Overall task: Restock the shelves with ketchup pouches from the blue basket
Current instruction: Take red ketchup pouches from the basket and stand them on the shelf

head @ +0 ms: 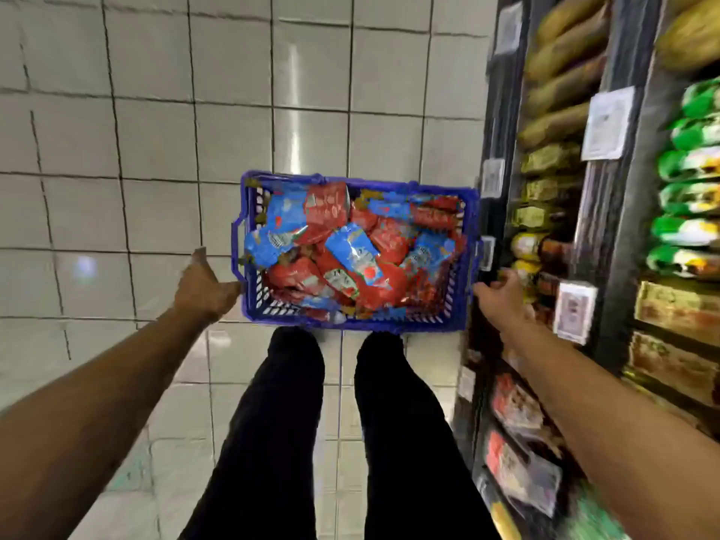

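1. The floor (136, 150) is pale tile, and I read it as the reason the load sits low: the basket rests there or hangs just above it, right ahead of my legs (280, 422), so I can dip in without walking.
2. The shelves (607, 235) run along my right side, packed with blurred packets and price tags (606, 124). I keep the load near them, so that each pouch should have only a short trip across.
3. The basket (249, 302) is blue, open-topped and slotted, with its right wall just beside the shelf edge. Its long side faces me, which I judge leaves both short ends within reach of my arms.
4. The pouches (350, 251), red and blue, lie heaped loose inside the basket and nearly fill it. None is out yet, so I take the restocking as barely begun.
5. My left hand (202, 284) meets the basket's left end with fingers spread and straight, thumb up; it grasps nothing that I can see, and seems to steady or nudge the wall.
6. My right hand (496, 292) sits at the basket's right corner with fingers curled at the rim; blur keeps me from telling whether it truly grips the rim or merely rests on it.
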The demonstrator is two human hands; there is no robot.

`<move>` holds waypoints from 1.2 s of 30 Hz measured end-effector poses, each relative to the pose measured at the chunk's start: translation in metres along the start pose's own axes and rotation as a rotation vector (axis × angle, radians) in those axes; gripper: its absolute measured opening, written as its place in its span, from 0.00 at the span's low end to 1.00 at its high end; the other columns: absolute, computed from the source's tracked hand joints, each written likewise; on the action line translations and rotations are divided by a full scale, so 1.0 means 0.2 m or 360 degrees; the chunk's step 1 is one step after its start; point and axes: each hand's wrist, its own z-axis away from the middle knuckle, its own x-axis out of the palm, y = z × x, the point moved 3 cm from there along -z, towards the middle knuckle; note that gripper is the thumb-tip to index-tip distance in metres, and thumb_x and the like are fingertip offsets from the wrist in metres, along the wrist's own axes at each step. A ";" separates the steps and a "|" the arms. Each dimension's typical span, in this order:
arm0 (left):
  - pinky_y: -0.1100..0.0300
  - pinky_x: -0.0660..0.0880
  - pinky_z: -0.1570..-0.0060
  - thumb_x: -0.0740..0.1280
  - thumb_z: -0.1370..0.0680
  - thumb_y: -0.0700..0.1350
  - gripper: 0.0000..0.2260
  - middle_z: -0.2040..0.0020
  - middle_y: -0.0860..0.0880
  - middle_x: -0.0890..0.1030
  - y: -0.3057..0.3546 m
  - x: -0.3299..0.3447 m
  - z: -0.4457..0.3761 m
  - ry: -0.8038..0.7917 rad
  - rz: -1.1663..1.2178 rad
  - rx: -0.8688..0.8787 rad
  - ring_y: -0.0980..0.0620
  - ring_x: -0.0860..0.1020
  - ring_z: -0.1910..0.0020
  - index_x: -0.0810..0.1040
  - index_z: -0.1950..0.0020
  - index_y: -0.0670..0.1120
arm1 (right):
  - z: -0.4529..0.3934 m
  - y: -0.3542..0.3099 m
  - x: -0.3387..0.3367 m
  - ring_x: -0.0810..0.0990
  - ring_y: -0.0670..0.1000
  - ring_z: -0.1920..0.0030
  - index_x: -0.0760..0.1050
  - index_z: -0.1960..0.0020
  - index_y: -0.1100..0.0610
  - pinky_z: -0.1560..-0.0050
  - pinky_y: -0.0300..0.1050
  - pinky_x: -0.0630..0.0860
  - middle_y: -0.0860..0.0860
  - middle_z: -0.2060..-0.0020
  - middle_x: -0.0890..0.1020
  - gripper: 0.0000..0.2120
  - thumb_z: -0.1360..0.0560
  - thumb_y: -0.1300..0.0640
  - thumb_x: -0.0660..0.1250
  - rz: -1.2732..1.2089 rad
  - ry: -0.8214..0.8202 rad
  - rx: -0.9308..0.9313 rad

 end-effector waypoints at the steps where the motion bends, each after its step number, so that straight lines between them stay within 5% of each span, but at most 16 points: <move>1: 0.45 0.71 0.40 0.79 0.29 0.49 0.44 0.34 0.30 0.73 0.01 0.06 -0.10 0.0022 -0.0054 0.0051 0.32 0.74 0.36 0.58 0.22 0.38 | -0.12 0.00 0.06 0.80 0.62 0.42 0.71 0.32 0.64 0.44 0.54 0.75 0.60 0.43 0.80 0.26 0.27 0.59 0.74 0.0022 0.0050 -0.0057; 5: 0.51 0.70 0.57 0.72 0.39 0.55 0.39 0.52 0.41 0.78 0.01 0.25 -0.39 0.0100 -0.0058 0.0208 0.42 0.76 0.56 0.66 0.31 0.43 | -0.46 0.05 0.24 0.80 0.68 0.45 0.75 0.38 0.63 0.48 0.58 0.76 0.66 0.45 0.81 0.22 0.28 0.56 0.75 0.0453 0.0228 -0.0233; 8: 0.50 0.73 0.66 0.73 0.43 0.48 0.33 0.60 0.43 0.77 -0.07 0.33 -0.53 -0.0008 0.0124 0.0259 0.48 0.72 0.63 0.61 0.43 0.48 | -0.61 0.13 0.33 0.81 0.65 0.49 0.78 0.41 0.60 0.51 0.57 0.76 0.64 0.48 0.82 0.18 0.29 0.58 0.76 0.0455 0.0221 -0.0457; 11: 0.35 0.80 0.52 0.80 0.45 0.42 0.38 0.45 0.33 0.80 -0.16 0.36 -0.65 -0.0286 0.0504 0.0425 0.45 0.79 0.53 0.64 0.41 0.53 | -0.69 0.20 0.37 0.79 0.49 0.65 0.80 0.56 0.54 0.62 0.51 0.78 0.48 0.63 0.85 0.09 0.34 0.56 0.76 -0.0034 0.0088 -0.0264; 14: 0.38 0.79 0.43 0.81 0.44 0.45 0.36 0.41 0.41 0.84 -0.25 0.37 -0.68 -0.0365 0.0650 0.0481 0.43 0.82 0.45 0.78 0.37 0.53 | -0.70 0.21 0.41 0.73 0.36 0.76 0.80 0.64 0.49 0.74 0.32 0.72 0.35 0.74 0.80 0.04 0.37 0.57 0.72 -0.0225 0.0047 -0.0331; 17: 0.50 0.83 0.51 0.82 0.41 0.44 0.23 0.52 0.53 0.87 -0.29 0.40 -0.70 -0.0331 0.0665 0.0442 0.55 0.83 0.55 0.85 0.47 0.53 | -0.67 0.18 0.44 0.73 0.36 0.76 0.83 0.64 0.39 0.74 0.30 0.71 0.35 0.74 0.80 0.12 0.37 0.58 0.72 -0.0376 0.0054 -0.0417; 20: 0.59 0.83 0.55 0.79 0.34 0.31 0.20 0.54 0.55 0.87 -0.28 0.44 -0.66 -0.0224 0.0766 0.0549 0.59 0.84 0.57 0.86 0.48 0.51 | -0.63 0.15 0.44 0.75 0.36 0.72 0.83 0.62 0.43 0.70 0.33 0.74 0.36 0.70 0.82 0.06 0.36 0.53 0.76 -0.0536 0.0078 -0.0561; 25: 0.62 0.81 0.63 0.77 0.31 0.30 0.16 0.58 0.56 0.87 -0.26 0.39 -0.55 -0.0120 0.0774 0.0569 0.59 0.84 0.61 0.83 0.53 0.50 | -0.55 0.20 0.38 0.81 0.43 0.65 0.83 0.55 0.52 0.64 0.39 0.79 0.41 0.61 0.86 0.11 0.35 0.53 0.80 -0.0548 0.0126 -0.0553; 30: 0.58 0.83 0.62 0.80 0.33 0.35 0.14 0.57 0.54 0.87 -0.27 0.12 -0.23 -0.0070 0.0750 0.0589 0.56 0.84 0.60 0.83 0.52 0.46 | -0.20 0.18 0.21 0.72 0.45 0.69 0.78 0.63 0.59 0.69 0.45 0.72 0.42 0.68 0.78 0.06 0.37 0.61 0.74 -0.0386 0.0161 -0.0576; 33: 0.47 0.84 0.55 0.80 0.34 0.36 0.16 0.50 0.41 0.86 -0.29 -0.15 0.11 -0.0019 0.0728 0.0532 0.50 0.83 0.55 0.82 0.48 0.39 | 0.17 0.11 0.00 0.69 0.40 0.72 0.76 0.66 0.57 0.72 0.40 0.70 0.45 0.69 0.77 0.07 0.40 0.62 0.74 -0.0249 0.0207 -0.0523; 36: 0.43 0.82 0.57 0.80 0.35 0.37 0.15 0.53 0.38 0.85 -0.29 -0.46 0.46 0.0012 0.0664 0.0471 0.51 0.80 0.58 0.81 0.52 0.38 | 0.57 0.03 -0.21 0.73 0.42 0.68 0.81 0.58 0.59 0.67 0.45 0.73 0.53 0.64 0.82 0.09 0.38 0.61 0.76 -0.0117 0.0240 -0.0483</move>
